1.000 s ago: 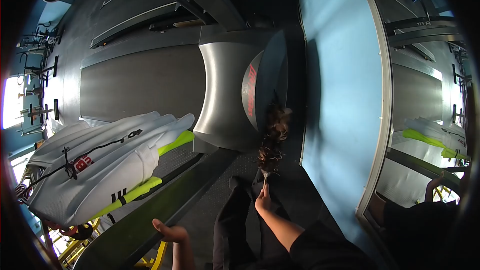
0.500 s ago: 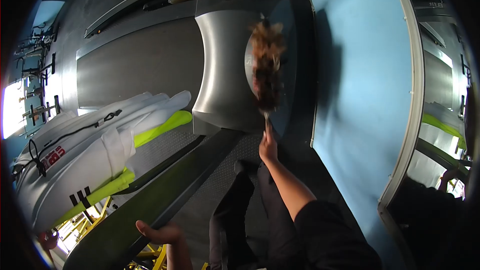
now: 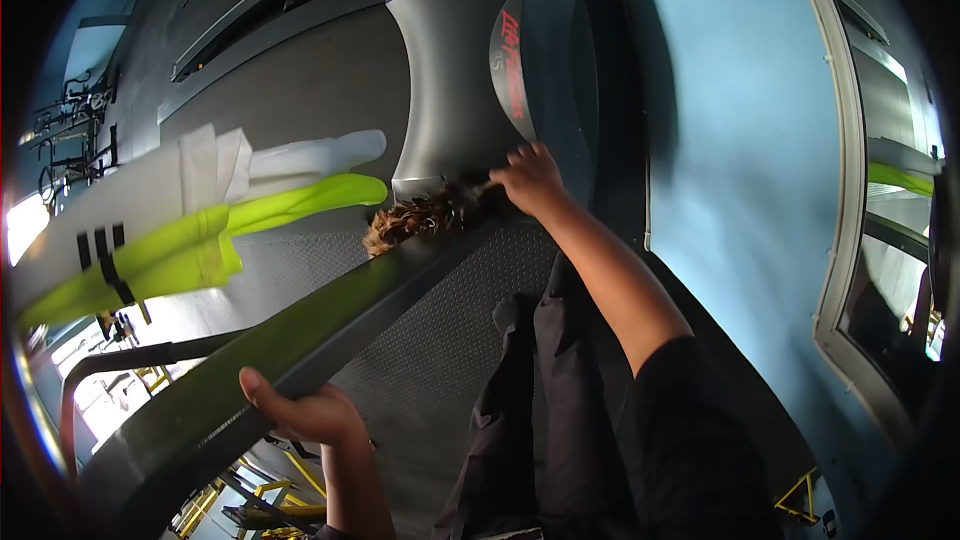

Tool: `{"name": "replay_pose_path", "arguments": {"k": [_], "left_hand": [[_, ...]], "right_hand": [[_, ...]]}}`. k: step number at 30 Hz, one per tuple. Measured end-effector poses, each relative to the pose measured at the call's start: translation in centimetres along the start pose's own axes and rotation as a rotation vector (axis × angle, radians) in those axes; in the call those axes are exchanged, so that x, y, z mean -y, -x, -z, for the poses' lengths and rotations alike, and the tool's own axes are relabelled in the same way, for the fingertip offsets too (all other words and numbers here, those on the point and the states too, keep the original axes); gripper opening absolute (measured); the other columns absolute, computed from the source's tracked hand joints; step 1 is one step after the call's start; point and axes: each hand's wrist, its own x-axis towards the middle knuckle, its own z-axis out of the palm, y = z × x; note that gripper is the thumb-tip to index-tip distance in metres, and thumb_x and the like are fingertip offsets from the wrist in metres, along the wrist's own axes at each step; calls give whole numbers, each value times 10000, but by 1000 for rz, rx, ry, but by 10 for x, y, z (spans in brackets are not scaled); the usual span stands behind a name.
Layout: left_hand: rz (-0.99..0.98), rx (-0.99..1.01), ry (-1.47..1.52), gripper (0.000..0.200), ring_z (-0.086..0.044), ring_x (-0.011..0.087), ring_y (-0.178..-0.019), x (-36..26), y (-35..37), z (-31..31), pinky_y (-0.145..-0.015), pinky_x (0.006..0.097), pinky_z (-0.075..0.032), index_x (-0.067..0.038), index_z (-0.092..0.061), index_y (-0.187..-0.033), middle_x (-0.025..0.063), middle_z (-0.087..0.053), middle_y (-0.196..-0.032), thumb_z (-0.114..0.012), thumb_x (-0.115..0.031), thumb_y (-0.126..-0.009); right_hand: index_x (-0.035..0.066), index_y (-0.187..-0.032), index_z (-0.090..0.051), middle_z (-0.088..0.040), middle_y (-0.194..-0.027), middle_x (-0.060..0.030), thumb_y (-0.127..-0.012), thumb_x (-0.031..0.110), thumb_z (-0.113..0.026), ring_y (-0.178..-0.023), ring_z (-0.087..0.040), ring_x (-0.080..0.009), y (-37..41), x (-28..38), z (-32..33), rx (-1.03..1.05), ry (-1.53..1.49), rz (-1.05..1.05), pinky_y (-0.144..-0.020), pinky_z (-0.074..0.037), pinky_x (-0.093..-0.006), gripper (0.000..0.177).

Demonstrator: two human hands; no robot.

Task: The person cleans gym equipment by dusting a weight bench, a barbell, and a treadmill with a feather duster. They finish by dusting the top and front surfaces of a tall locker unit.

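My right hand [image 3: 530, 180] is closed round the handle of a brown feather duster [image 3: 425, 220]. The duster's feathers lie against the upper end of a long dark upright [image 3: 340, 325], beside the grey treadmill cover [image 3: 450, 90]. Further down, my left hand [image 3: 305, 412] rests against the edge of that upright, thumb stretched out and apart from the fingers, which are partly hidden. White and neon-green clothing [image 3: 190, 240] hangs on the left side of the upright.
A treadmill belt [image 3: 290, 90] stretches to the upper left. On the right stands a light blue wall [image 3: 740, 110] with a framed mirror [image 3: 885, 210]. Yellow-framed equipment [image 3: 200, 510] shows at the lower left. Textured dark floor [image 3: 430, 340] lies below the cover.
My right hand has brought the duster down and left, from the oval panel of the cover to the upright. My left hand has moved slightly up and left. The view has shifted.
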Motion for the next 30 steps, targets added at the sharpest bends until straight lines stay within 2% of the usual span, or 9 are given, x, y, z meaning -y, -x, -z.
{"name": "replay_pose_path", "arguments": {"k": [5,9,12,15,21,24,28,29,30], "left_hand": [[-128,-57,-3,455,-628,191,-936,-3,3,-19,-863,333,-522,4,-536,-1217,98,-620,-1087,-667,-321,-927],[-157,98,27,638,-570,205,-1099,-2,1,-15,-932,356,-519,-26,-369,-1379,127,-512,-1276,-719,-249,-894],[-112,119,34,723,-545,213,-1143,5,1,-9,-963,369,-512,-55,-290,-1425,138,-460,-1341,-733,-243,-884],[-66,101,38,761,-542,220,-1155,7,0,-7,-981,374,-505,-66,-263,-1448,146,-455,-1365,-737,-250,-882],[-99,90,83,856,-542,258,-1179,1,0,-14,-995,393,-505,-58,-192,-1479,181,-415,-1415,-755,-264,-868],[-131,50,42,910,-547,280,-1177,-3,1,-17,-1009,404,-501,-58,-152,-1485,204,-401,-1424,-770,-279,-855],[-113,59,4,966,-530,305,-1203,-4,0,-14,-1046,422,-474,-43,-111,-1488,225,-376,-1447,-782,-306,-845],[-113,70,10,966,-530,305,-1203,-3,-2,-13,-1046,422,-474,-43,-111,-1488,225,-376,-1447,-782,-306,-845],[-131,77,-1,979,-526,303,-1208,-2,-4,-10,-1048,422,-472,-35,-96,-1490,226,-373,-1451,-782,-304,-846]], "right_hand": [[322,-906,-765,-730,-913,-10,-857,242,-592,-964,-673,-255,-43,-12,32,303,331,-214,-859,-416,-396,197],[207,-1141,-727,-682,-1173,-107,-901,207,-568,-1127,-616,-281,35,-66,89,391,198,-364,-1054,-372,-466,288],[284,-1225,-670,-665,-1232,-51,-895,167,-596,-1162,-603,-284,146,-69,71,390,-9,-693,-1033,-395,-505,358],[303,-1303,-610,-675,-1176,-67,-961,194,-501,-1131,-611,-301,265,-22,31,511,-118,-933,-995,-429,-506,374],[194,-1314,-614,-643,-1232,-169,-966,218,-548,-1152,-598,-366,467,120,-58,375,-449,-1479,-959,-491,-453,355],[101,-1337,-577,-629,-1257,-185,-993,188,-507,-1168,-605,-343,490,173,-45,80,-525,-1577,-943,-493,-420,362],[56,-1330,-564,-664,-1100,-131,-1049,243,-443,-1013,-645,-199,470,177,-82,-272,-971,-1402,-839,-510,-335,359],[71,-1329,-572,-629,-884,-65,-1060,277,-435,-750,-620,-140,449,166,-86,-110,-928,-1301,-692,-516,-299,366],[77,-1300,-590,-538,-753,-2,-1061,242,-443,-588,-510,-91,413,161,-86,-301,-1174,-1324,-566,-465,-267,325]]}}
